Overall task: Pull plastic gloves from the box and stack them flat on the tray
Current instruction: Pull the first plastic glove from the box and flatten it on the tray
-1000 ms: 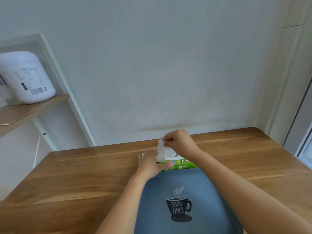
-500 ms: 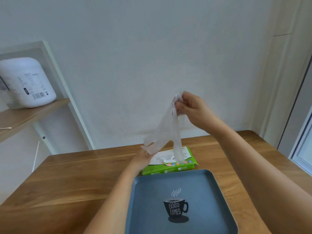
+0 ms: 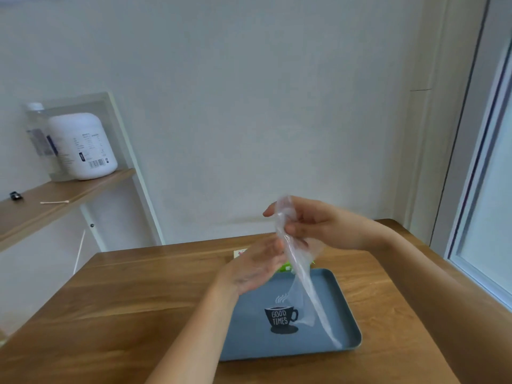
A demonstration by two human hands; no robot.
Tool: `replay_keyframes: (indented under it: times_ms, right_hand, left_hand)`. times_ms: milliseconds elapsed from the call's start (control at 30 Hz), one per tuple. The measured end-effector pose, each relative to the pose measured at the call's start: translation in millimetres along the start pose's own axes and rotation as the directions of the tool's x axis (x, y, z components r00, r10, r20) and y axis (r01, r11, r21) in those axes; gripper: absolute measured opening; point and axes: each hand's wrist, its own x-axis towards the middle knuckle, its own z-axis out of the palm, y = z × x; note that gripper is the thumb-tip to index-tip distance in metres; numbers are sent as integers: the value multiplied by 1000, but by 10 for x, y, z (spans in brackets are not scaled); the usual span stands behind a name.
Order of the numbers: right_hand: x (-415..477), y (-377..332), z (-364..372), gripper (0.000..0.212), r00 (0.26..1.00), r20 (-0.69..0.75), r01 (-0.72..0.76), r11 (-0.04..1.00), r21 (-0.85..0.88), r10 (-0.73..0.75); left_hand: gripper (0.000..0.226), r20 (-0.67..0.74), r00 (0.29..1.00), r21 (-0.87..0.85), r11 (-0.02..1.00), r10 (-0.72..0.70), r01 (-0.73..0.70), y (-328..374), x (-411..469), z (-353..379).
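Observation:
A clear plastic glove (image 3: pixel 303 284) hangs down over the grey-blue tray (image 3: pixel 340 306), which has a "Good Times" cup print. My right hand (image 3: pixel 310 223) pinches the glove's top end above the tray's far edge. My left hand (image 3: pixel 255 268) is raised just left of the glove, fingers loosely straight, its fingertips at the film near the top. The green glove box (image 3: pixel 285 266) is mostly hidden behind my left hand; only a small green and white bit shows at the tray's far edge.
The tray lies on a wooden table (image 3: pixel 138 300) set against a white wall. A wooden shelf (image 3: pixel 55 195) at the left carries a white jar (image 3: pixel 83 146) and a cotton swab. A window frame (image 3: pixel 476 189) runs along the right.
The glove has come fully out of the box and now hangs over the tray. My right hand has moved toward me and lower; my left hand has left the box and risen to the glove.

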Motion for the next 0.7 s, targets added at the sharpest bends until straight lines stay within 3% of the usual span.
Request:
replay_keyframes:
  times_ms: [67, 100, 167, 233, 400, 533, 600, 700]
  right_hand:
    - [-172, -62, 28, 44, 997, 75, -7, 999, 52, 3]
    - [-247, -89, 42, 49, 992, 123, -10, 997, 74, 0]
    - [-364, -144, 62, 55, 979, 204, -7, 995, 98, -13]
    - [-475, -173, 64, 57, 975, 221, -20, 992, 123, -8]
    - [-793, -77, 11, 48, 980, 41, -200, 945, 257, 196]
    - [-874, -6, 203, 42, 908, 8, -388, 835, 391, 419]
    - [-830, -33, 384, 45, 893, -3, -422, 838, 345, 451]
    - [-648, 16, 685, 40, 859, -154, -429, 851, 302, 488]
  left_hand:
    - [29, 94, 993, -160, 984, -65, 79, -37, -54, 103]
    - [30, 61, 996, -163, 984, -68, 77, -38, -82, 159]
    - [51, -9, 992, 78, 989, 125, -124, -85, -173, 238]
    - [85, 19, 987, 92, 982, 163, -164, -148, -266, 292]
    - [48, -110, 988, -106, 987, 113, -124, -201, -483, 214]
    - [37, -198, 978, 82, 995, 67, -51, -74, -665, 132]
    - [28, -199, 979, 191, 982, 43, -4, -34, -717, 93]
    - [28, -183, 983, 276, 960, -4, 55, 16, -764, -18]
